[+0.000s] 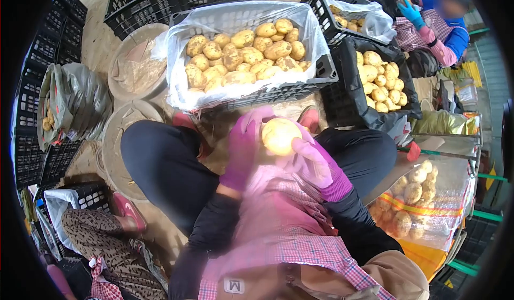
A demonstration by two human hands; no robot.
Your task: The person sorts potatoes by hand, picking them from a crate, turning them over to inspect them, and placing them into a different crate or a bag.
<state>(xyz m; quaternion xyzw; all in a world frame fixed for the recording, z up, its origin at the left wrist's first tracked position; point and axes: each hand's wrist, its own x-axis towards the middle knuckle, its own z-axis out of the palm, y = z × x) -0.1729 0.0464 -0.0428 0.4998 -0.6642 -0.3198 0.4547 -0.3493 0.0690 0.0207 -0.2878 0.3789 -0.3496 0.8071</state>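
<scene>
A pale yellow potato point(281, 136) is held up over my lap. My right hand point(317, 160), in a pink and purple glove, is closed on it from the right, thumb across its near side. Blurred by motion, my left hand point(243, 144) in a matching glove curls around the potato's left and far side. Just beyond my hands, a black crate point(257, 97) lined with clear plastic holds many potatoes with brown dirt patches point(233, 59). To its right, a black-lined crate point(350, 85) holds cleaner, paler potatoes point(381, 83).
Two round basins point(115, 150) stand at my left, beside a grey plastic sack point(85, 99). At right lies a clear bag of potatoes point(423, 198). A co-worker point(441, 29) in blue gloves sits at the upper right; another person's patterned trouser leg point(107, 246) shows lower left.
</scene>
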